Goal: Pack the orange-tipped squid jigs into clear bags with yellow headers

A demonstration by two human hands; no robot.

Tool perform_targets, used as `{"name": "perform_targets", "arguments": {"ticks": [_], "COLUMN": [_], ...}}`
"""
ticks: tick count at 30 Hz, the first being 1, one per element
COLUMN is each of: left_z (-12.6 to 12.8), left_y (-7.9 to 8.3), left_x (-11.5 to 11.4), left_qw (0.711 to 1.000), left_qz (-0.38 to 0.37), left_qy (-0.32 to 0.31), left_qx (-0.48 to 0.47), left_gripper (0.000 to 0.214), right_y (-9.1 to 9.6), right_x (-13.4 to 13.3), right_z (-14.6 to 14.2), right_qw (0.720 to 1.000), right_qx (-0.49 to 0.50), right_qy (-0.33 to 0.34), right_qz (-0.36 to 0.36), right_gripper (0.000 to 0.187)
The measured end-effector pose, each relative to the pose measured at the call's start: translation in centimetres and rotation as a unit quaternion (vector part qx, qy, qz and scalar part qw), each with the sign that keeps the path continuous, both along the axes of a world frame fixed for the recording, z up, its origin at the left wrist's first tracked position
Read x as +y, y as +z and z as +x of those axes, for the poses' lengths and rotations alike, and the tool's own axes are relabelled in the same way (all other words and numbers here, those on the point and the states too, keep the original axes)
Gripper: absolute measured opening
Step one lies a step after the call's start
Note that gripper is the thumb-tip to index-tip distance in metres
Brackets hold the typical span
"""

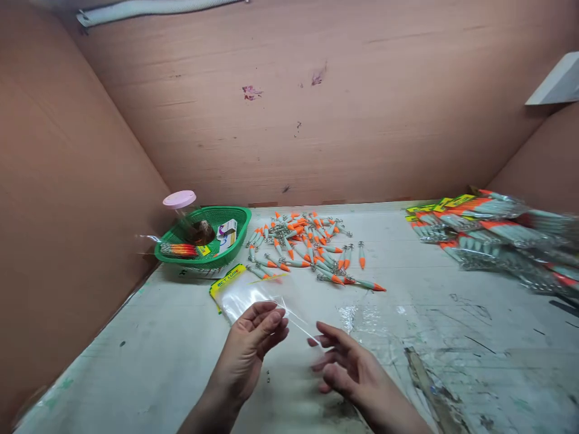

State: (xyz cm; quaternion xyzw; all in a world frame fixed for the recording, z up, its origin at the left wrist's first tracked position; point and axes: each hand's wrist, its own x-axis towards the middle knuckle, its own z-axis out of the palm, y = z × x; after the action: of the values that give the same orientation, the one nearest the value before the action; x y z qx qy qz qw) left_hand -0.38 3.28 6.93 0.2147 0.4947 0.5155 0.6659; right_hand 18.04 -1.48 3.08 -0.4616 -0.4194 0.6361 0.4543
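My left hand (257,334) pinches a clear plastic bag (296,310) between thumb and fingers. The bag's thin bright edge slants down toward my right hand (346,367), whose fingers are apart and a little blurred; the bag edge reaches its fingertips, but I cannot tell whether they touch. Just beyond my left hand lies a stack of clear packaging bags (239,298) with yellow header strips. Behind it is a loose pile of fishing lures (303,238), pale green with orange ends and metal hooks.
Filled lure packets (497,229) are heaped at the right. At the back left, a green plastic basket (246,226) holds a jar with a pink lid (180,199), a packet of red lures (178,249) and a card. Brown board walls enclose the worn white tabletop (149,349).
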Motion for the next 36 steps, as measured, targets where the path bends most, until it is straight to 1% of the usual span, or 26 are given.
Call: {"name": "perform_targets", "arguments": {"ticks": [1,2,3,4,6,7,8,9,10,11,12,13,15,17,19,21,24,27,30,32,34,36], "left_z": [1.0,1.8,2.3,2.6,2.9,2.9,2.9,2.9,2.8,2.7,2.7,2.6,2.4,2.1,1.9,1.8,1.8,2.1,2.5,2.6,2.7,2.8], "left_y": [0.1,0.2,0.3,0.2,-0.1,-0.3,-0.6,-0.9,-1.2,-1.5,-1.8,-2.0,-2.3,-2.6,-2.9,-3.0,-3.2,-3.2,-3.2,-3.3,-3.4,-3.4], "left_x": [0.0,0.0,0.1,0.3,0.7,0.9,1.2,1.4,1.7,1.9,2.0,2.2,2.3,2.3,2.3,2.2,2.1,1.9,1.6,1.4,1.3,1.2], "left_qw": [1.0,0.999,0.997,0.995,0.991,0.991,0.993,0.995,0.997,0.997,0.998,0.997,0.997,0.997,0.998,0.998,0.998,0.997,0.996,0.996,0.997,0.997], "left_qz": [0.002,0.004,0.003,-0.004,-0.026,-0.035,-0.042,-0.045,-0.047,-0.047,-0.048,-0.049,-0.048,-0.045,-0.041,-0.037,-0.039,-0.049,-0.058,-0.056,-0.052,-0.05], "left_qy": [-0.021,-0.044,-0.071,-0.098,-0.126,-0.121,-0.106,-0.084,-0.056,-0.031,-0.011,0.002,0.012,0.01,0.004,0.001,-0.011,-0.028,-0.033,-0.034,-0.037,-0.041], "left_qx": [-0.014,-0.022,-0.026,-0.029,-0.033,-0.034,-0.035,-0.036,-0.039,-0.044,-0.05,-0.056,-0.061,-0.056,-0.052,-0.052,-0.052,-0.054,-0.057,-0.055,-0.05,-0.042], "left_gripper": [0.042,0.041,0.041,0.042,0.043,0.041,0.038,0.034,0.031,0.029,0.028,0.027,0.027,0.028,0.03,0.033,0.036,0.036,0.037,0.038,0.038,0.039], "right_y": [0.0,0.0,0.0,0.0,0.1,0.1,0.1,0.0,-0.1,-0.3,-0.5,-0.9,-1.5,-2.0,-2.0,-1.8,-1.4,-1.4,-1.7,-1.9,-2.3,-2.8], "right_x": [0.1,0.1,0.1,0.1,0.4,0.7,1.2,2.0,2.9,3.9,5.0,6.1,8.1,9.5,10.3,10.3,9.4,7.7,5.9,5.0,4.6,4.7], "right_z": [-0.7,-1.2,-1.5,-1.4,-0.5,0.4,1.6,3.0,4.6,6.2,7.7,9.0,10.5,10.9,10.8,10.6,10.8,11.2,11.4,11.1,10.3,9.2], "right_qw": [0.999,0.998,0.998,0.999,1.0,0.994,0.978,0.948,0.893,0.853,0.828,0.806,0.776,0.75,0.728,0.712,0.703,0.715,0.743,0.76,0.772,0.777], "right_qx": [0.039,0.059,0.063,0.051,-0.018,-0.092,-0.188,-0.289,-0.409,-0.472,-0.504,-0.533,-0.572,-0.602,-0.621,-0.631,-0.627,-0.609,-0.589,-0.58,-0.575,-0.574], "right_qy": [-0.006,-0.011,-0.018,-0.02,0.005,0.016,0.014,0.003,-0.034,-0.082,-0.113,-0.128,-0.121,-0.092,-0.064,-0.036,0.016,0.046,0.019,-0.008,-0.027,-0.044], "right_qz": [-0.009,-0.011,-0.007,-0.001,0.023,0.052,0.092,0.134,0.186,0.207,0.216,0.224,0.239,0.259,0.283,0.306,0.334,0.339,0.318,0.292,0.269,0.255], "right_gripper": [0.061,0.053,0.045,0.041,0.039,0.038,0.037,0.037,0.036,0.032,0.027,0.023,0.017,0.017,0.019,0.022,0.023,0.026,0.028,0.02,0.011,0.017]}}
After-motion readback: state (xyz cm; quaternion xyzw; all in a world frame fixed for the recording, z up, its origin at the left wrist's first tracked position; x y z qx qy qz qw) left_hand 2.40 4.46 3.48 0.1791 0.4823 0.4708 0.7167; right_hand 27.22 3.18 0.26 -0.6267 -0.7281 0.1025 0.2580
